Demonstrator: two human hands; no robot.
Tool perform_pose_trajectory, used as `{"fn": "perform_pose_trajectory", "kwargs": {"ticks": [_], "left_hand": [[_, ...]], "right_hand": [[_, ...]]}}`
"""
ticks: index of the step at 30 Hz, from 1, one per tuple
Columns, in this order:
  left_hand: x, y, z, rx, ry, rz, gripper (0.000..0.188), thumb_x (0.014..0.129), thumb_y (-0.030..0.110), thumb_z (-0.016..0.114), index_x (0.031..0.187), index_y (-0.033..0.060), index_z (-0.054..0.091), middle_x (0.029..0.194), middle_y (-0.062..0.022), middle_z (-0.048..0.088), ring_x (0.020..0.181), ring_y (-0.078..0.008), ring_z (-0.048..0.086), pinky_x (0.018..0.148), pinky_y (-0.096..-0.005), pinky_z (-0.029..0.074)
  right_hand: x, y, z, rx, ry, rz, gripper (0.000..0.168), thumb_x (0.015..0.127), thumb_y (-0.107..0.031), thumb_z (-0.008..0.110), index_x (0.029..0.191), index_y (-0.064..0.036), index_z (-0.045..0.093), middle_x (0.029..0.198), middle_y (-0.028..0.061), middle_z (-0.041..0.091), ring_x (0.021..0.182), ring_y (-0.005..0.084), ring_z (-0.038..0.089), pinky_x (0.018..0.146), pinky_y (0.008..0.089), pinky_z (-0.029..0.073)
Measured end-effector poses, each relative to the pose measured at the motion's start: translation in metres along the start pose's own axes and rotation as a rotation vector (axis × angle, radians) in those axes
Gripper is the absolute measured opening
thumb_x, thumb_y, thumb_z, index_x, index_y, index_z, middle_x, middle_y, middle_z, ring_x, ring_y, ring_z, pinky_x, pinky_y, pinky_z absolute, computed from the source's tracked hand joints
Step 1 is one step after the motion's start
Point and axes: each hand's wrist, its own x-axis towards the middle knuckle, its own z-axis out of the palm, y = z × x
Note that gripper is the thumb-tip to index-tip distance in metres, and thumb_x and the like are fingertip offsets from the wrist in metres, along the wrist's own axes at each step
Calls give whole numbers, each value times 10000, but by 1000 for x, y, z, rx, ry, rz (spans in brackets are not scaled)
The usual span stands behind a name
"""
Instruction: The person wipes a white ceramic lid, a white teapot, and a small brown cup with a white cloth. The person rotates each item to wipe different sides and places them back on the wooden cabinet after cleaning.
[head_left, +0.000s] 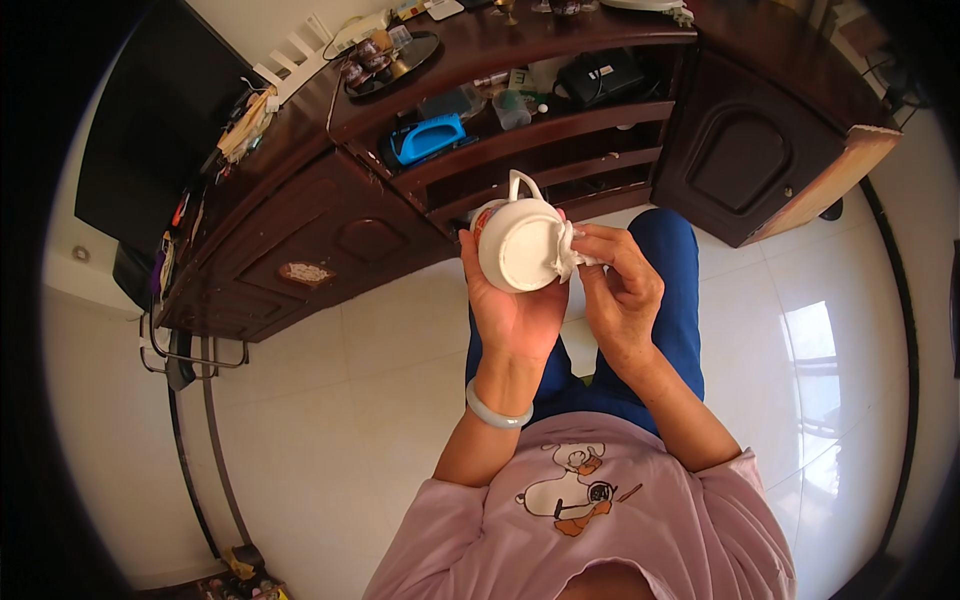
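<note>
A white ceramic mug (529, 251) lies tilted over my lap, its unglazed round base facing up towards me. Its handle points away, and a bit of red pattern shows on its left side. My left hand (510, 307) cradles the mug from beneath, thumb along its left side. A crumpled white tissue (566, 251) is pinched between the thumb and fingers of my right hand (621, 281). The tissue touches the right edge of the mug near the base. The mug's opening is turned away and hidden.
A dark wooden cabinet (375, 232) curves along the wall ahead. Its open shelf holds a blue-handled object (427, 139), a clear plastic cup (511, 110) and a black case (600, 79). An oval tray (416, 60) with small pots stands on top. A television (165, 112) is at left.
</note>
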Motion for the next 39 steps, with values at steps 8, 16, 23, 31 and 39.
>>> {"fn": "perform_pose_trajectory", "kwargs": {"ticks": [8, 16, 23, 31, 39], "left_hand": [[0, -1, 0, 36, 4, 118, 571, 956, 581, 480, 1266, 113, 580, 1250, -104, 612, 1181, -305, 552, 1016, -431, 457], [2, -4, 2, 209, 60, 244, 644, 944, 645, 452, 1245, 88, 568, 1176, -85, 638, 1058, -240, 611, 909, -378, 510], [-3, -6, 5, 394, 64, 329, 670, 931, 690, 432, 1226, 101, 555, 1094, -34, 645, 954, -170, 633, 785, -304, 534], [-5, -5, 3, 608, 64, 392, 670, 936, 693, 420, 1218, 98, 546, 1066, -8, 620, 910, -132, 613, 761, -273, 523], [-4, -20, -32, 543, 51, 322, 537, 1022, 549, 369, 1276, 89, 480, 1170, -55, 568, 1031, -156, 586, 917, -298, 480]], "right_hand": [[-15, -2, 8, 44, 5, 183, 170, 821, 103, 592, 944, -1, 647, 965, 96, 657, 804, 142, 604, 685, 245, 479], [-20, -12, 12, 272, -12, 491, 111, 868, 51, 586, 964, 16, 630, 835, 55, 670, 719, 79, 589, 644, 222, 474], [-19, -20, 8, 481, -67, 681, 127, 889, 41, 597, 1015, 41, 611, 941, 89, 680, 837, 127, 652, 781, 262, 532], [-17, -28, 1, 510, -136, 755, 87, 871, 40, 614, 952, 44, 647, 885, 79, 690, 808, 116, 647, 750, 252, 520], [8, -59, -16, 794, -223, 675, 150, 883, 62, 591, 1010, 14, 654, 986, 94, 697, 919, 144, 661, 835, 262, 519]]}}
